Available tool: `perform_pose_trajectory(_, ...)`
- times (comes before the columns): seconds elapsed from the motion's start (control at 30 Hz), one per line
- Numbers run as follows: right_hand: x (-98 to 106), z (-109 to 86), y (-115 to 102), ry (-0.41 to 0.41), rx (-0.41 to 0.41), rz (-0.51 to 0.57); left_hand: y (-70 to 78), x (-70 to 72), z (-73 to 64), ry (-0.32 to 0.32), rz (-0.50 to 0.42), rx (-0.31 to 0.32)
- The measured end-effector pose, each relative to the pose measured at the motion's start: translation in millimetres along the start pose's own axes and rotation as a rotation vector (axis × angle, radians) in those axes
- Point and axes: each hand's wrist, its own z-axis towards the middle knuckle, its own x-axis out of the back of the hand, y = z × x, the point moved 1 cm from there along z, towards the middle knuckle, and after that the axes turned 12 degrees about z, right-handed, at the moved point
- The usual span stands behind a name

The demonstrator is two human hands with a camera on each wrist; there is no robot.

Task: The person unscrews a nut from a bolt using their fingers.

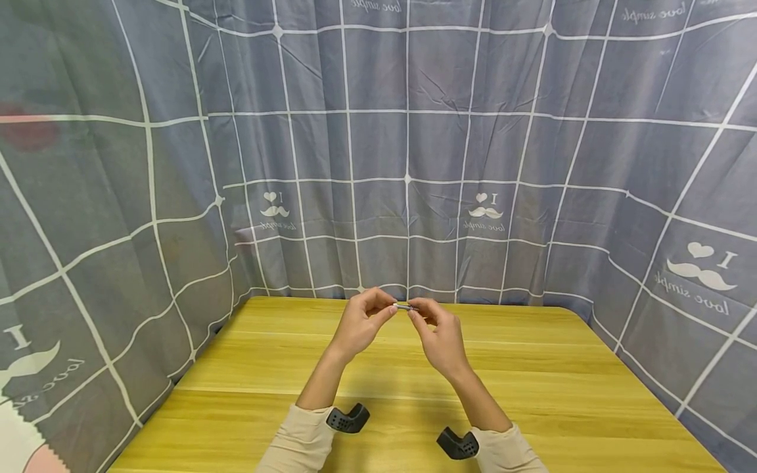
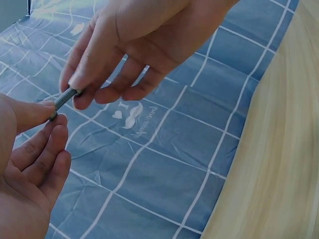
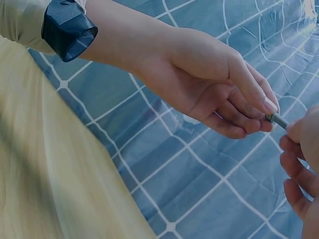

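Note:
A small metal bolt (image 1: 405, 307) with a threaded shaft is held between both hands, above the far part of the table. My left hand (image 1: 359, 325) pinches one end between thumb and fingertips. The other end is pinched by my right hand (image 1: 440, 335). In the left wrist view the threads of the bolt (image 2: 65, 98) show between the two thumbs, and the fingertips partly cover both ends. The right wrist view shows a wider end of the bolt (image 3: 270, 117) at the left thumb; whether it is the head or a nut I cannot tell.
Below the hands is a yellow wood-grain table (image 1: 248, 368). A grey-blue curtain (image 1: 378, 151) with white grid lines hangs behind it and along both sides. Black devices (image 1: 347, 418) are worn on both wrists, over light sleeves.

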Motion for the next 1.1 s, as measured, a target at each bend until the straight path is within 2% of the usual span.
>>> perform_pose_trajectory(0.2,0,-0.9,0,-0.029,-0.009,0.060,2.8,0.3,-1.3,0.008,0.001,-0.005)
perform_pose_trajectory(0.43,2,-0.6,0,-0.019,0.042,-0.004,3.0,0.5,-0.6,0.002,0.003,-0.005)
perform_pose_trajectory(0.53,2,-0.7,0,-0.022,0.031,0.013,-7.3,-2.7,1.0,-0.004,0.001,0.013)
perform_pose_trajectory(0.67,3,-1.5,0,-0.001,-0.034,0.028,-26.1,-9.1,3.3,0.002,-0.001,0.020)
perform_pose_trajectory(0.77,3,-1.9,0,0.009,-0.049,0.010,-31.1,-10.0,3.6,0.011,-0.006,0.010)
perform_pose_trajectory(1.03,4,0.2,-1,0.019,-0.028,0.009,-33.2,-8.7,2.9,0.005,-0.013,-0.005)
perform_pose_trajectory(1.1,4,0.5,-1,0.010,-0.023,0.029,-23.6,-6.5,2.0,0.007,-0.009,-0.003)
